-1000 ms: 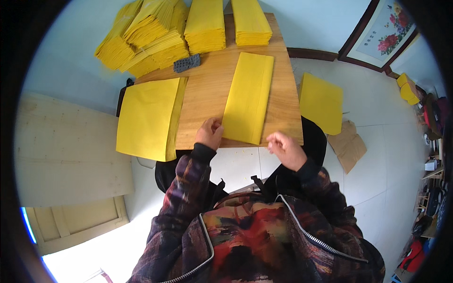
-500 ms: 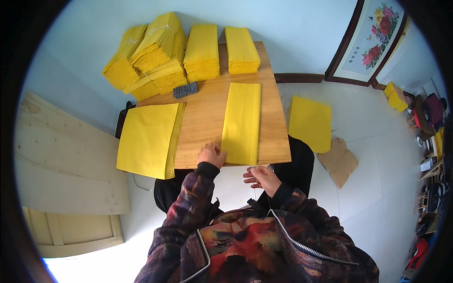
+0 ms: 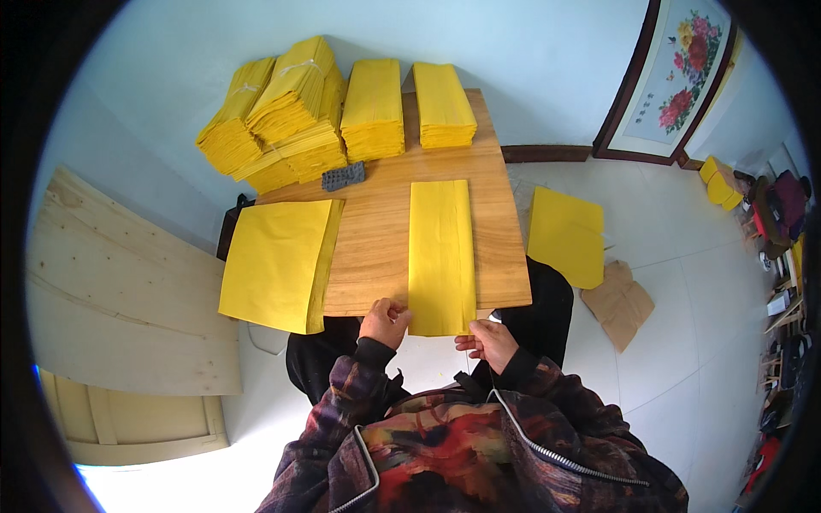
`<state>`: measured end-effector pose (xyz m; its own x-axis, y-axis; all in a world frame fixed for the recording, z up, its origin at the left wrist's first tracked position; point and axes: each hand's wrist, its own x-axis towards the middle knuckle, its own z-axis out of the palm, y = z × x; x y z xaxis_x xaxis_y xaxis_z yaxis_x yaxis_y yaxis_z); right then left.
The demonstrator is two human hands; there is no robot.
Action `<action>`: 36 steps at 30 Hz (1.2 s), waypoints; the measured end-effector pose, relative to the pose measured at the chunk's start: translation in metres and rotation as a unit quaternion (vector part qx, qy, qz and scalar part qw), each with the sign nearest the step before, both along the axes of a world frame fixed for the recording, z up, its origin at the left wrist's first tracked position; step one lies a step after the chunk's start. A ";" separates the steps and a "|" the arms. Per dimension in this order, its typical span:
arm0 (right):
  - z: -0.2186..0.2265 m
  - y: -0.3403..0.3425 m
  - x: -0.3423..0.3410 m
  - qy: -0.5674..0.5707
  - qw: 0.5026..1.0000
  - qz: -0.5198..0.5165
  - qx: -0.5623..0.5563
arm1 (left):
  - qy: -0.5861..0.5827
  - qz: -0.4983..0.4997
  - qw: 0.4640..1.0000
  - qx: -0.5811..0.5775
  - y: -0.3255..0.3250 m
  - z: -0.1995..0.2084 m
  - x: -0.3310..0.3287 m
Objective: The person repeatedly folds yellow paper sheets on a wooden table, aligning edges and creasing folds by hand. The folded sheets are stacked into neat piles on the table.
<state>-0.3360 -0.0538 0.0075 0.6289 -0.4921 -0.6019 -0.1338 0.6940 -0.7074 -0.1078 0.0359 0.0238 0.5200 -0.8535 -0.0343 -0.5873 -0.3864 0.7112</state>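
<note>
A long folded sheet of yellow paper [image 3: 440,256] lies lengthwise on the wooden table [image 3: 376,256], its near end sticking out past the front edge. My left hand [image 3: 385,325] is closed at the sheet's near left edge, thumb and fingers pinching the side. At the near right corner, my right hand [image 3: 492,344] pinches the paper between thumb and forefinger, its other fingers curled below. To the left, a pile of wide yellow sheets [image 3: 278,265] overhangs the table front. A dark grey knitted piece [image 3: 343,176] rests behind that pile.
Tied bundles of folded yellow paper [image 3: 291,103] are heaped at the back left. Two neat stacks, one middle [image 3: 373,107] and one right [image 3: 445,107], stand beside them. Yellow sheets [image 3: 566,239] and brown paper [image 3: 617,303] lie right of the table. Wooden boards [image 3: 128,291] lean at left.
The folded sheet has slid toward me, its near end now beyond the table edge. Both hands have come closer with it, and my right fingers have closed on its corner.
</note>
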 end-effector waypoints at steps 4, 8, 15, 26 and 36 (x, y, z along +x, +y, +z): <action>0.001 0.000 -0.008 0.012 1.000 -0.004 -0.010 | 0.048 0.006 0.999 0.004 0.010 -0.006 0.003; -0.001 -0.003 -0.004 -0.006 0.999 -0.033 -0.039 | 0.109 -0.003 0.994 0.015 0.014 -0.013 -0.001; -0.009 -0.003 -0.005 0.012 0.995 0.022 -0.096 | 0.370 0.017 0.928 -0.032 0.005 -0.027 -0.008; 0.031 -0.013 -0.009 0.071 0.919 0.003 -0.389 | 0.406 -0.063 0.908 -0.087 -0.025 0.009 -0.032; 0.095 -0.155 0.031 0.025 0.846 -0.012 -0.533 | 0.331 -0.149 0.906 -0.217 -0.178 0.084 0.011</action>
